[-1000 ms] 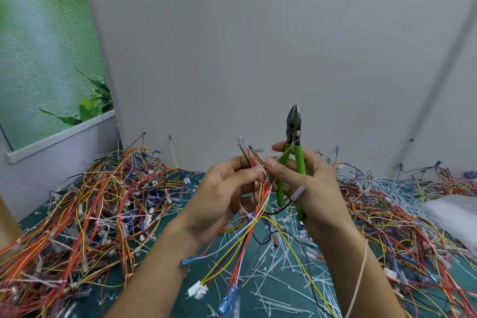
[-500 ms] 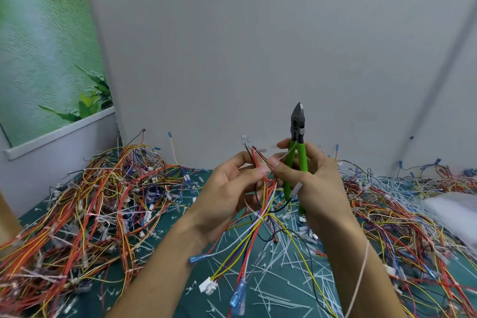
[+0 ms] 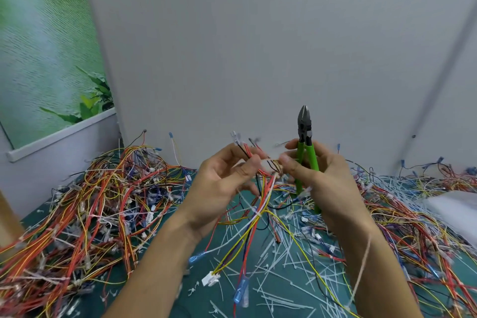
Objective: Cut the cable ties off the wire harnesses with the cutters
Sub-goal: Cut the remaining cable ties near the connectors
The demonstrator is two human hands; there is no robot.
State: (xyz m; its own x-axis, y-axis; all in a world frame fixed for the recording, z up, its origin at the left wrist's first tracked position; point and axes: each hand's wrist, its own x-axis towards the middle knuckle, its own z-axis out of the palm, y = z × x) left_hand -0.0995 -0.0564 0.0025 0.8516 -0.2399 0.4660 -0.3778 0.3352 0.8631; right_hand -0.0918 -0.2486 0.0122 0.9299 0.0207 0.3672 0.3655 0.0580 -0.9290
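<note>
A wire harness (image 3: 260, 204) of red, yellow, white and blue wires hangs between my hands above the table. My left hand (image 3: 222, 186) grips its upper part, thumb and fingers curled round the wires. My right hand (image 3: 322, 178) holds the green-handled cutters (image 3: 305, 152) upright in its palm, jaws closed and pointing up. The right thumb and forefinger also pinch a pale cable tie (image 3: 271, 164) on the harness, right beside my left fingertips. White and blue connectors (image 3: 211, 279) dangle at the harness's lower end.
A big heap of harnesses (image 3: 85, 214) covers the left of the green table (image 3: 204, 302). More harnesses (image 3: 426, 227) lie on the right beside a white bag (image 3: 454, 212). Several cut white ties (image 3: 278, 266) litter the middle. A grey wall stands close behind.
My hands have drawn slightly apart, exposing the tie and a short stretch of wires between the fingertips. The harness and cutters stay held.
</note>
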